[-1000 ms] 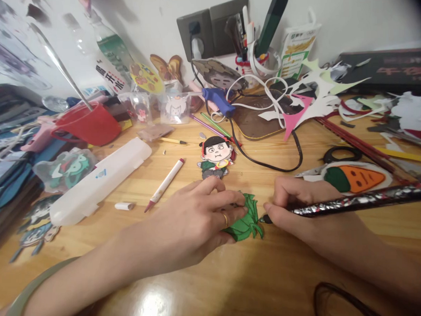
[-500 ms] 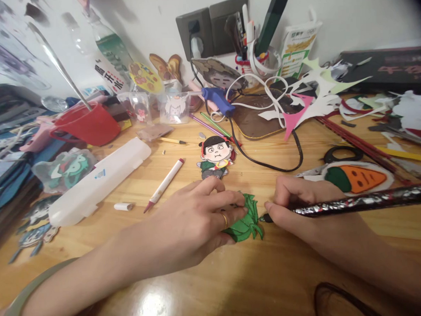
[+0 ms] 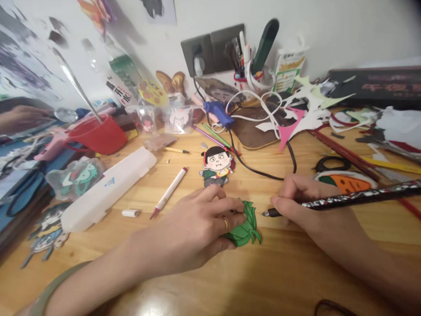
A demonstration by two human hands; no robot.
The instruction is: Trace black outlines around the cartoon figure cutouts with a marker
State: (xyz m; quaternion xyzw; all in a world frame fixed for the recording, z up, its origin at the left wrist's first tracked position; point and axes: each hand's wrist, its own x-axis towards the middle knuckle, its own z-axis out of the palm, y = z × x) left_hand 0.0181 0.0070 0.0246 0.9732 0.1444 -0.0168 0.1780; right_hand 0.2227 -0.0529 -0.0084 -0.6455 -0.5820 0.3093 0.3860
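A green leaf-shaped cutout (image 3: 246, 229) with dark outlines lies on the wooden table, its left part hidden under my left hand (image 3: 202, 223). The fingers of that hand are bent over the cutout and pin it down, thumb at the lower edge. My right hand (image 3: 302, 201) grips a black pen (image 3: 350, 195) with a white and red pattern. Its tip points left, a short gap away from the cutout's right edge. Just beyond my left hand rests a cartoon child cutout (image 3: 217, 164).
On the left lie an uncapped marker (image 3: 169, 192), its cap (image 3: 131, 213) and a white plastic case (image 3: 110, 189). A red cup (image 3: 97, 135) stands behind. A blue glue gun (image 3: 218, 114) with a cord, paper scraps (image 3: 308, 99) and a carrot cutout (image 3: 349, 183) lie farther back and right.
The pen tip has drawn back from the cutout's right edge, leaving a small gap. My left hand still presses the cutout. The camera view has shifted slightly.
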